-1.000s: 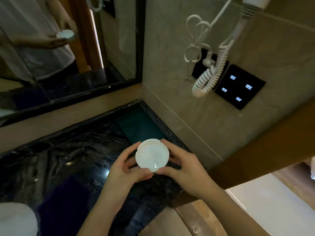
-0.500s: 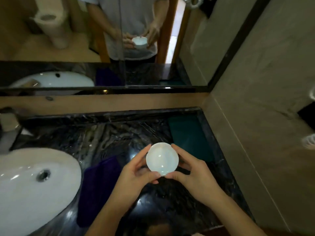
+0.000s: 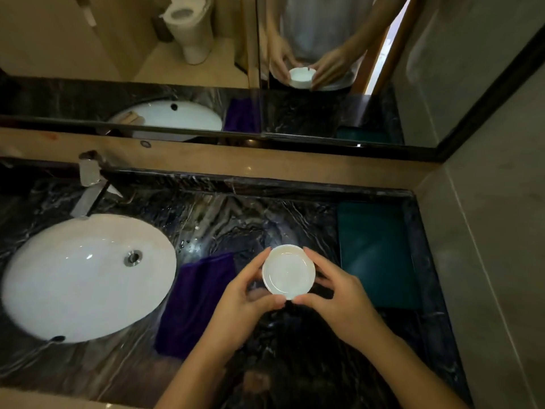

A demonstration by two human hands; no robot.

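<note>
A small round white dish (image 3: 288, 271) is held above the black marble counter (image 3: 224, 219), its hollow side facing up. My left hand (image 3: 240, 302) grips its left rim with fingers and thumb curled round it. My right hand (image 3: 339, 296) grips the right rim the same way. The two thumbs nearly meet under the near edge of the dish. The mirror (image 3: 324, 113) behind the counter reflects both hands and the dish.
A white oval sink (image 3: 82, 278) with a metal tap (image 3: 88, 175) fills the counter's left. A purple cloth (image 3: 191, 302) lies between sink and hands. A dark green mat (image 3: 374, 255) lies in the right corner by the grey tiled wall (image 3: 486, 261).
My view has swung left from the wall with the coiled cord to the sink and mirror. Both hands keep the same hold on the dish over the counter.
</note>
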